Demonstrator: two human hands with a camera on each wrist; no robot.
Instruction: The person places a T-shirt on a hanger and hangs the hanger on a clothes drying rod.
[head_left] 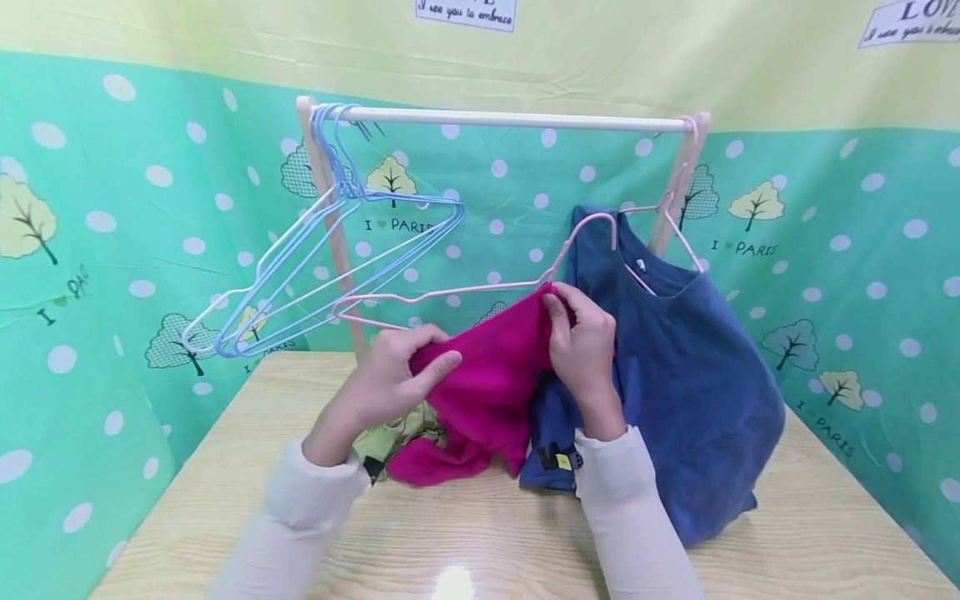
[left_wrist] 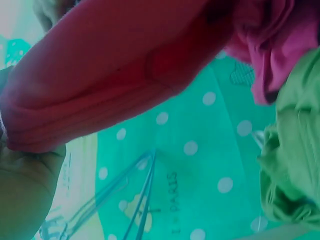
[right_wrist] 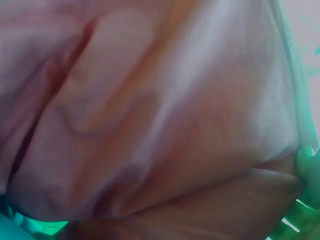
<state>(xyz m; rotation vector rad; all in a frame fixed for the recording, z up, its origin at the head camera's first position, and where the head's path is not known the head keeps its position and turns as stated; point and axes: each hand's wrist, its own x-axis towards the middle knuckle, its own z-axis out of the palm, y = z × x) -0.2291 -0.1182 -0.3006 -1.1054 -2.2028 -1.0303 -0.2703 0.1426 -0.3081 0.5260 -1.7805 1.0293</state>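
Note:
A magenta garment (head_left: 487, 375) is stretched between both hands, its lower part bunched on the table. My left hand (head_left: 393, 371) grips its upper edge on the left, thumb in front; in the left wrist view the fabric (left_wrist: 100, 75) hangs from that hand as a fold. With thumb and fingers my right hand (head_left: 585, 337) pinches the edge just below the hook of a pink hanger (head_left: 465, 290). The hanger's left end sticks out above the left hand, while its right side is hidden behind fabric and hand. Fabric fills most of the right wrist view.
A wooden rack (head_left: 510, 119) stands behind the hands. Several blue and white hangers (head_left: 345, 196) hang at its left end. A navy top (head_left: 690, 400) hangs on another pink hanger at the right. Green cloth (head_left: 397, 429) lies on the wooden table (head_left: 450, 542) behind the left wrist.

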